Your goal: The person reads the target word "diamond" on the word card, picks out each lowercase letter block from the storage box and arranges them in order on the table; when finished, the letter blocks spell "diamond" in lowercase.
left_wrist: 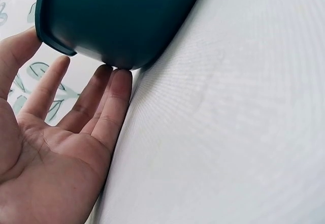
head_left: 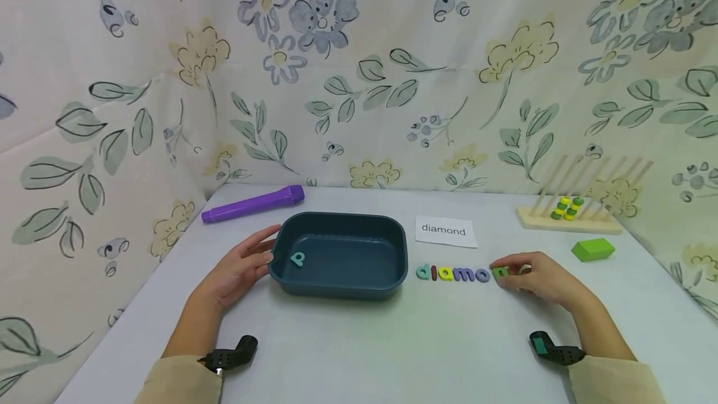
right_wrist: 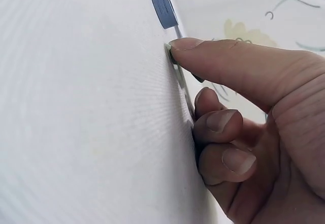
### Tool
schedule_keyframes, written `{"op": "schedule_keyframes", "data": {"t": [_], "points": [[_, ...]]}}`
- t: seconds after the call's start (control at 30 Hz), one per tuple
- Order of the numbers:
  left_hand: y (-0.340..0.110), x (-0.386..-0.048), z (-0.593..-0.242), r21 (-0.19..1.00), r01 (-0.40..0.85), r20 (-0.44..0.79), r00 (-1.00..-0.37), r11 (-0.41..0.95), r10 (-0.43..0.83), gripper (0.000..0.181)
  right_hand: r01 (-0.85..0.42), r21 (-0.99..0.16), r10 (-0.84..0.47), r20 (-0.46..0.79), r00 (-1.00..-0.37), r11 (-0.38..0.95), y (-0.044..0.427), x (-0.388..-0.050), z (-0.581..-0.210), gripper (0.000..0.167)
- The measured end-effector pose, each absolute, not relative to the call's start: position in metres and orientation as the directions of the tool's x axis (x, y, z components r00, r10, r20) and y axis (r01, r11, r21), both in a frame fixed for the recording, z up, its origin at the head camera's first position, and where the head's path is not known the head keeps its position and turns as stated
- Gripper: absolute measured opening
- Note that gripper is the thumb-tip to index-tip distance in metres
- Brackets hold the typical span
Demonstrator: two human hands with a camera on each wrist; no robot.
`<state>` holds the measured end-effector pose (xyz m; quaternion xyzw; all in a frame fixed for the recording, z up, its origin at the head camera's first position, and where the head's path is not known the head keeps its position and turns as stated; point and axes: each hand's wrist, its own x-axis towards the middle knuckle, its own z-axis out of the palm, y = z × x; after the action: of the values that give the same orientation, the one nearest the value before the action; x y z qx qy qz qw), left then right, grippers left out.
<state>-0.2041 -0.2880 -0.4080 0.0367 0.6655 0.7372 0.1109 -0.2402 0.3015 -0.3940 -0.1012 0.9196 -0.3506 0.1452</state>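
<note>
My right hand (head_left: 541, 276) pinches a green letter n (head_left: 500, 272) between thumb and fingers, low at the table, at the right end of a row of letters. In the right wrist view the thumb covers most of that letter. The row reads d, a dark red stroke, a, m and a purple o (head_left: 482, 275). Against the left side of a dark teal tray (head_left: 342, 288), my left hand (head_left: 238, 270) rests its loosely bent fingertips. Inside the tray, near its left wall, lies a small teal letter (head_left: 298, 259). Left wrist view: fingertips meet the tray wall (left_wrist: 111, 26).
Behind the letters lies a white card (head_left: 445, 232) printed "diamond". A purple toy microphone (head_left: 252, 204) lies back left. At the right are a green block (head_left: 593, 249) and a wooden peg rack (head_left: 569, 223) with green and yellow beads. Floral cloth hangs behind the table.
</note>
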Motion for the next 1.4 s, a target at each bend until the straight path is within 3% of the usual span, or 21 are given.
{"op": "schedule_keyframes", "data": {"t": [1.4], "points": [[-0.2864,-0.2032,-0.4061,0.992,-0.096,-0.078,-0.973,-0.077,0.219,0.066,-0.074,-0.718,-0.307,-0.2,-0.93,0.693,0.3007,-0.2402,-0.395,0.04]]}}
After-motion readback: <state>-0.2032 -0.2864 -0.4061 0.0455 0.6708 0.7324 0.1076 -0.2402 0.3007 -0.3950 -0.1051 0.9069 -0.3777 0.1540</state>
